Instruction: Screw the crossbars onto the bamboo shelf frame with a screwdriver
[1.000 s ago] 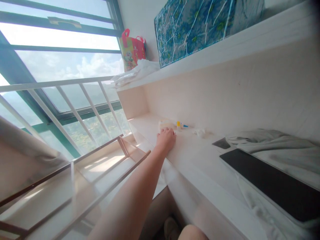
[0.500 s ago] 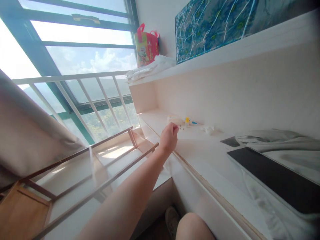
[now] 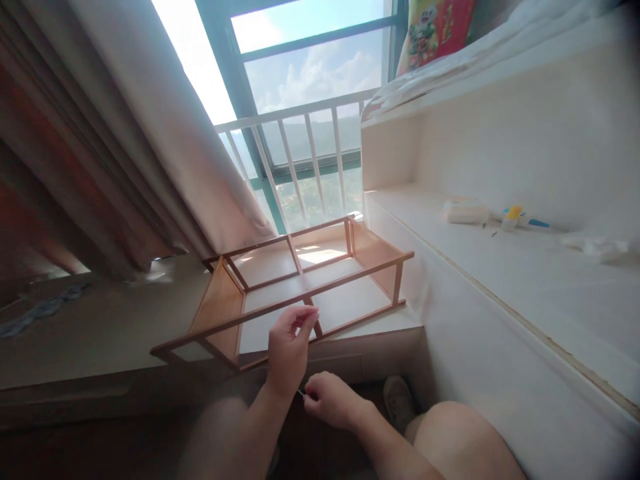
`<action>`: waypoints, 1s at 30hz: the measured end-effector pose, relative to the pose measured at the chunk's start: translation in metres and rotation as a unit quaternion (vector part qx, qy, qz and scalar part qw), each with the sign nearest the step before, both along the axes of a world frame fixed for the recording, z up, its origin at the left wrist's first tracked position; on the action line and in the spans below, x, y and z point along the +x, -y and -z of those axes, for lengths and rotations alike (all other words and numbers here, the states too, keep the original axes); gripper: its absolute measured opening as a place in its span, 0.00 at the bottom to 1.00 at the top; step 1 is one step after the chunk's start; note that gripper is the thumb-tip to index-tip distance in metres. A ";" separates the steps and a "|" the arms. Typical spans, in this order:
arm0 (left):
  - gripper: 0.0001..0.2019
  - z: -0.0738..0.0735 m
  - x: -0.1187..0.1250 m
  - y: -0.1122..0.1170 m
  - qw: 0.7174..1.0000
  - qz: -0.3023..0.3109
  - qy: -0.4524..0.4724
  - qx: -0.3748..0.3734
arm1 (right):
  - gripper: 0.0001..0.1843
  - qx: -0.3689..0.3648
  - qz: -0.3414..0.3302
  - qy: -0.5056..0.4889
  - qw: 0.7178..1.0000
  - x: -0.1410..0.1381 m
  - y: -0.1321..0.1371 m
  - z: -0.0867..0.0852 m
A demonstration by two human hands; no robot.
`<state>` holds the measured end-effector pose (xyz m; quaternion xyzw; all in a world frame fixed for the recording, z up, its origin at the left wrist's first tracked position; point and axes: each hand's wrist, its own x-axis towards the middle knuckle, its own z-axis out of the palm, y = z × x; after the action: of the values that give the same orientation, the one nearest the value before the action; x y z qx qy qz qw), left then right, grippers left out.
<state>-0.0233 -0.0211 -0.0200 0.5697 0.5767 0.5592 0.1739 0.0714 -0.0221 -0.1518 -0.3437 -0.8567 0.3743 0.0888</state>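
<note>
A wooden frame rack (image 3: 300, 280) lies on its side on the window ledge in front of me. My left hand (image 3: 289, 347) hovers at the rack's near rail, fingers pinched together on something too small to name. Just below it, my right hand (image 3: 327, 398) is closed in a pinch on a tiny dark item, close to the left wrist. My knee (image 3: 460, 440) shows at the bottom right.
A white shelf (image 3: 500, 267) runs along the right, carrying a small pale box (image 3: 465, 211), a yellow-capped tube (image 3: 513, 217) and crumpled tissue (image 3: 595, 245). A beige curtain (image 3: 165, 133) hangs at the left, window bars (image 3: 300, 160) behind the rack. A slipper (image 3: 399, 400) lies on the floor.
My left hand drew back from the shelf and came down to the rack with its fingers pinched. The view swung left and down, and my right hand came into sight.
</note>
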 end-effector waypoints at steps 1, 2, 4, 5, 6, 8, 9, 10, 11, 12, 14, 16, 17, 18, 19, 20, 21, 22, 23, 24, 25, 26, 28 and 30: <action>0.09 0.001 -0.009 0.001 1.000 -0.012 -0.004 -0.001 | 0.10 0.007 -0.002 -0.003 1.000 -0.001 0.001 0.002; 0.09 0.001 -0.015 0.000 1.000 -0.018 -0.010 -0.003 | 0.11 0.015 -0.002 -0.006 1.000 -0.001 0.001 0.004; 0.10 0.001 -0.023 0.000 1.000 -0.021 -0.018 -0.011 | 0.11 0.029 0.002 -0.012 1.000 0.001 0.001 0.004; 0.10 0.001 -0.026 0.000 1.000 -0.019 -0.020 -0.013 | 0.11 0.034 0.005 -0.015 0.999 0.003 0.000 0.003; 0.10 0.001 -0.027 0.001 0.999 -0.018 -0.022 -0.015 | 0.11 0.040 0.008 -0.018 0.999 0.005 0.000 0.000; 0.11 0.005 -0.031 0.007 0.999 -0.021 -0.025 -0.020 | 0.12 0.054 0.017 -0.025 0.998 0.015 -0.003 -0.008; 0.12 0.009 -0.034 0.011 0.999 -0.032 -0.027 -0.028 | 0.12 0.063 0.024 -0.028 0.997 0.022 -0.004 -0.014; 0.14 0.015 -0.039 0.016 0.998 -0.041 -0.028 -0.044 | 0.12 0.073 0.034 -0.031 0.996 0.032 -0.006 -0.021; 0.16 0.022 -0.045 0.022 0.996 -0.047 -0.030 -0.068 | 0.13 0.085 0.047 -0.033 0.995 0.043 -0.007 -0.029; 0.17 0.032 -0.052 0.028 0.993 -0.054 -0.034 -0.098 | 0.13 0.096 0.062 -0.033 0.993 0.056 -0.007 -0.038; 0.20 0.057 -0.069 0.042 0.986 -0.060 -0.046 -0.150 | 0.14 0.123 0.106 -0.028 0.986 0.086 -0.008 -0.061; 0.21 0.086 -0.087 0.056 0.981 -0.059 -0.041 -0.183 | 0.16 0.173 0.164 -0.021 0.971 0.117 -0.007 -0.088; 0.22 0.100 -0.095 0.062 0.977 -0.052 -0.035 -0.203 | 0.16 0.208 0.194 -0.019 0.959 0.132 -0.007 -0.102; 0.22 0.112 -0.101 0.068 0.974 -0.048 -0.028 -0.220 | 0.17 0.236 0.209 -0.014 0.949 0.146 -0.008 -0.116; 0.23 0.123 -0.105 0.073 0.971 -0.037 -0.022 -0.234 | 0.17 0.258 0.216 0.001 0.942 0.159 -0.009 -0.128; 0.23 0.132 -0.108 0.076 0.969 -0.031 -0.014 -0.244 | 0.17 0.278 0.226 0.024 0.933 0.171 -0.011 -0.138; 0.23 0.138 -0.110 0.079 0.967 -0.021 -0.009 -0.254 | 0.17 0.292 0.237 0.058 0.925 0.182 -0.014 -0.147; 0.24 0.143 -0.109 0.080 0.966 -0.011 -0.002 -0.259 | 0.17 0.301 0.250 0.097 0.915 0.191 -0.017 -0.153; 0.23 0.145 -0.108 0.080 0.966 0.001 0.004 -0.258 | 0.17 0.307 0.261 0.116 0.908 0.199 -0.019 -0.158; 0.23 0.147 -0.106 0.080 0.967 0.013 0.009 -0.253 | 0.17 0.312 0.269 0.130 0.902 0.206 -0.022 -0.161; 0.23 0.147 -0.103 0.079 0.969 0.023 0.014 -0.244 | 0.17 0.319 0.277 0.142 0.895 0.210 -0.024 -0.163; 0.22 0.147 -0.101 0.077 0.972 0.033 0.017 -0.233 | 0.17 0.326 0.281 0.152 0.890 0.214 -0.025 -0.165; 0.21 0.146 -0.096 0.074 0.975 0.045 0.023 -0.217 | 0.17 0.343 0.284 0.167 0.880 0.216 -0.027 -0.167; 0.22 0.146 -0.093 0.072 0.975 0.055 0.031 -0.212 | 0.18 0.359 0.289 0.179 0.869 0.216 -0.028 -0.169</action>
<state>-0.1161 -0.0934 -0.1656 0.5329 0.6443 0.4310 0.3393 0.2870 0.0055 0.0173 -0.5814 -0.7957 -0.0695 0.1550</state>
